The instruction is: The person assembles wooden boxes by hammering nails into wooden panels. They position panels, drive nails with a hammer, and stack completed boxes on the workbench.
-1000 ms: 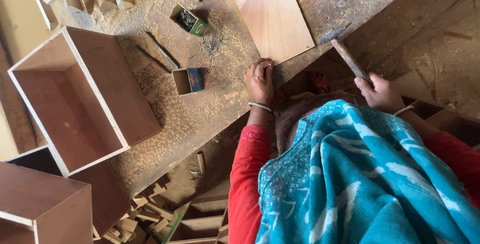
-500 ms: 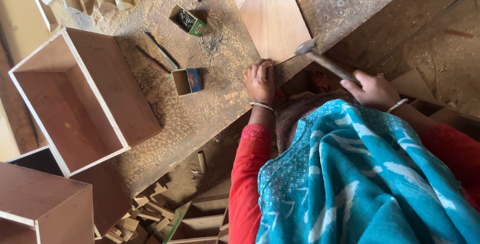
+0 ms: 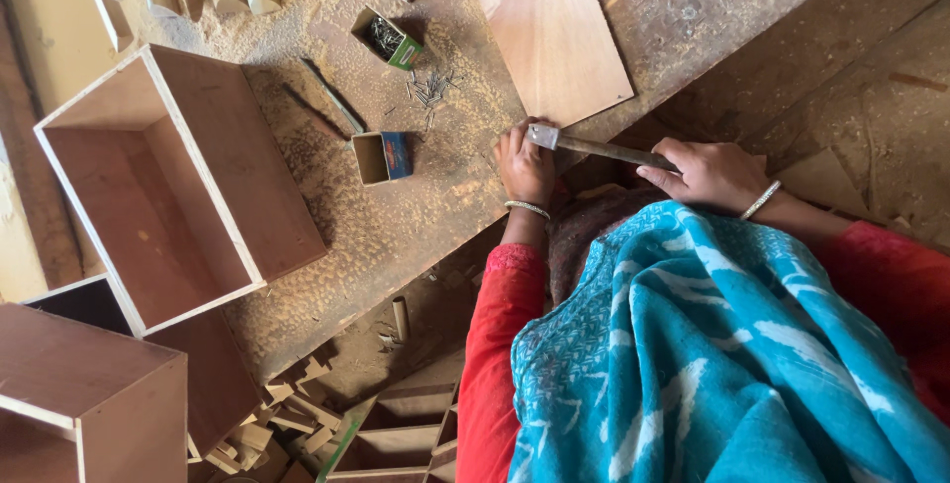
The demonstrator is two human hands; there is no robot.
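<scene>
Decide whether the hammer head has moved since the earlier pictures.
Yes. The hammer head has swung down and left, toward the left hand, beside the plywood sheet.

Silver-grey hammer head (image 3: 541, 136) on a dark brown handle, at the left hand (image 3: 524, 166). Pale reddish-brown plywood sheet (image 3: 549, 28) just above. Green small box (image 3: 386, 38) and blue-faced small box (image 3: 384, 157) to its left. Red sleeves (image 3: 490, 344) beneath; turquoise scarf (image 3: 712, 344) patterned white.
</scene>
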